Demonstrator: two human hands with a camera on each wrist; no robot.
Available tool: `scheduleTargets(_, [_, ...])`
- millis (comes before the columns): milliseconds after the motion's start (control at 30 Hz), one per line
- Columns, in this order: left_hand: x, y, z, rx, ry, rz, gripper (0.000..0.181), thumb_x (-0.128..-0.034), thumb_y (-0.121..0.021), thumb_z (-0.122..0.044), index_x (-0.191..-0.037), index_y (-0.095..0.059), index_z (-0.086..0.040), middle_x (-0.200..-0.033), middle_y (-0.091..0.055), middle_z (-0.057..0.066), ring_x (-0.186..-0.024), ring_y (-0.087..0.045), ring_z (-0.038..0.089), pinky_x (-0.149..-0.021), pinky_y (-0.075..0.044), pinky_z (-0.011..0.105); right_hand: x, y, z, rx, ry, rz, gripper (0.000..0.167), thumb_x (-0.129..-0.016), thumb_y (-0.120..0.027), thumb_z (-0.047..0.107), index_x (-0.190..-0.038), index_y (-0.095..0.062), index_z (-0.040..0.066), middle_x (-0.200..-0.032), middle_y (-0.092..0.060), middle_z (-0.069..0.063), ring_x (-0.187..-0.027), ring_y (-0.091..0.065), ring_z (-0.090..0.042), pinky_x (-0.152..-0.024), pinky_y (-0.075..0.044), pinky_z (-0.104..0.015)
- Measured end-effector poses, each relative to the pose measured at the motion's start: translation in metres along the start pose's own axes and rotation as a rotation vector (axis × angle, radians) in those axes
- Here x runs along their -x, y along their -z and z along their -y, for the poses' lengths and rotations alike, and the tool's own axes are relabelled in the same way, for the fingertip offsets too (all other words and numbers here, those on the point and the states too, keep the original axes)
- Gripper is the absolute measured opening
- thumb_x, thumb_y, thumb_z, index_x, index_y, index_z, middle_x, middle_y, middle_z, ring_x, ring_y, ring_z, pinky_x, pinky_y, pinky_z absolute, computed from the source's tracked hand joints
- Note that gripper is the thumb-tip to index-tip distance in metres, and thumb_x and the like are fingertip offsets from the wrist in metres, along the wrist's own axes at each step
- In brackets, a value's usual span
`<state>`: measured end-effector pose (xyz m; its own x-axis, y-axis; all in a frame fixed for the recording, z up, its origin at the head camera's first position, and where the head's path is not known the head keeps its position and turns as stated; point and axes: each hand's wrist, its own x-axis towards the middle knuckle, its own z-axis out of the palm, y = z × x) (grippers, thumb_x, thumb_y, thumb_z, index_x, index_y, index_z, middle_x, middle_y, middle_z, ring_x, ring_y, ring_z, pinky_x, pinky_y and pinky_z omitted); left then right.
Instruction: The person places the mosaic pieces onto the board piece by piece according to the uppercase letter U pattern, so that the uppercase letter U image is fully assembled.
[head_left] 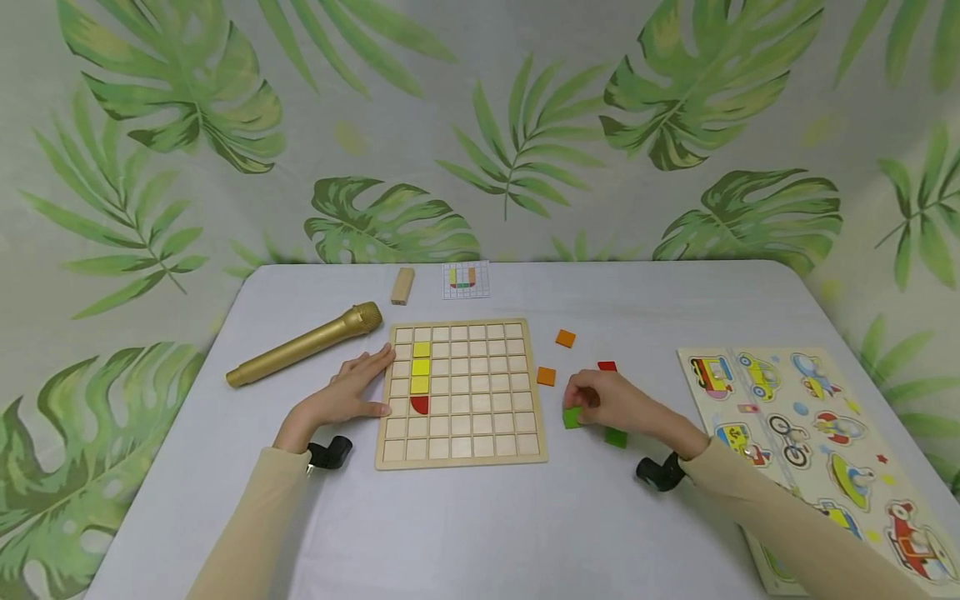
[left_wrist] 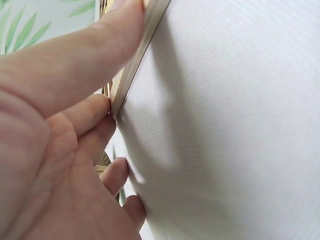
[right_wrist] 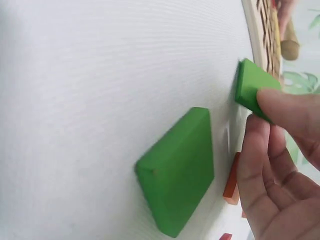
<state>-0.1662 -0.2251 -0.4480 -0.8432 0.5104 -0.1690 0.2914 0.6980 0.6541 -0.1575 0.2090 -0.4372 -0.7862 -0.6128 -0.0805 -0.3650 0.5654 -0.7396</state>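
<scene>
My right hand [head_left: 618, 402] pinches a green square tile [head_left: 572, 417] between thumb and fingers, just right of the wooden grid board [head_left: 480, 427]. A second green tile [right_wrist: 180, 172] lies on the table under that hand. On the board, several yellow square tiles [head_left: 421, 367] form a column, with a red quarter-round tile [head_left: 420, 406] directly below them. My left hand [head_left: 347, 396] rests against the board's left edge, thumb and fingers spread along the frame [left_wrist: 131, 75]. Two orange tiles [head_left: 546, 377] lie right of the board, and a red piece [head_left: 607, 366] is partly hidden behind the right hand.
A small pattern card [head_left: 466, 281] and a wooden block [head_left: 402, 286] lie beyond the board. To the left is a gold microphone [head_left: 303, 345]. A vehicle puzzle board [head_left: 813, 433] covers the right side, partly beneath the right forearm.
</scene>
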Motion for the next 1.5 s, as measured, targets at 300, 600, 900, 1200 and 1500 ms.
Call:
scheduleTargets(300, [-0.001, 0.0, -0.001, 0.003, -0.005, -0.002, 0.088, -0.0855, -0.071, -0.026, -0.151, -0.019, -0.001, -0.158, -0.01, 0.018, -0.139, -0.003, 0.047, -0.101, -0.007, 0.071, -0.015, 0.004, 0.008, -0.169, -0.031, 0.025, 0.016, -0.082, -0.063, -0.005, -0.092, -0.065, 0.006, -0.088, -0.063, -0.006, -0.076, -0.055, -0.021, -0.068, -0.047, -0.028])
scheduleTargets(600, [-0.001, 0.001, -0.001, 0.011, -0.002, 0.002, 0.088, -0.0856, -0.071, -0.026, -0.152, -0.019, -0.002, -0.158, -0.009, 0.016, -0.14, -0.001, 0.045, -0.101, -0.006, 0.071, -0.042, -0.007, 0.021, -0.274, -0.042, 0.057, 0.012, -0.084, -0.067, 0.0, -0.095, -0.066, 0.005, -0.087, -0.062, -0.005, -0.073, -0.058, -0.02, -0.066, -0.049, -0.028])
scheduleTargets(900, [0.0, 0.001, -0.001, 0.01, -0.008, -0.004, 0.088, -0.0854, -0.071, -0.028, -0.151, -0.019, 0.0, -0.158, -0.01, 0.018, -0.14, -0.002, 0.047, -0.1, -0.007, 0.071, -0.071, -0.028, 0.043, -0.284, 0.019, 0.061, 0.014, -0.082, -0.067, -0.003, -0.094, -0.066, 0.002, -0.09, -0.064, -0.005, -0.079, -0.059, -0.017, -0.071, -0.049, -0.028])
scheduleTargets(1200, [-0.001, 0.0, 0.0, 0.018, 0.005, 0.003, 0.088, -0.0855, -0.071, -0.027, -0.152, -0.018, -0.002, -0.158, -0.009, 0.016, -0.14, -0.001, 0.045, -0.101, -0.006, 0.071, -0.1, -0.053, 0.067, -0.291, 0.074, 0.083, 0.013, -0.082, -0.064, -0.006, -0.093, -0.066, 0.002, -0.088, -0.063, -0.007, -0.077, -0.056, -0.015, -0.068, -0.047, -0.025])
scheduleTargets(1500, [0.001, 0.001, -0.001, 0.02, 0.017, -0.002, 0.088, -0.0857, -0.071, -0.026, -0.152, -0.018, -0.002, -0.158, -0.009, 0.016, -0.141, -0.001, 0.045, -0.099, -0.005, 0.072, -0.122, -0.075, 0.086, -0.186, 0.07, 0.071, 0.012, -0.082, -0.065, -0.005, -0.09, -0.066, 0.005, -0.085, -0.064, -0.006, -0.074, -0.056, -0.013, -0.07, -0.046, -0.025])
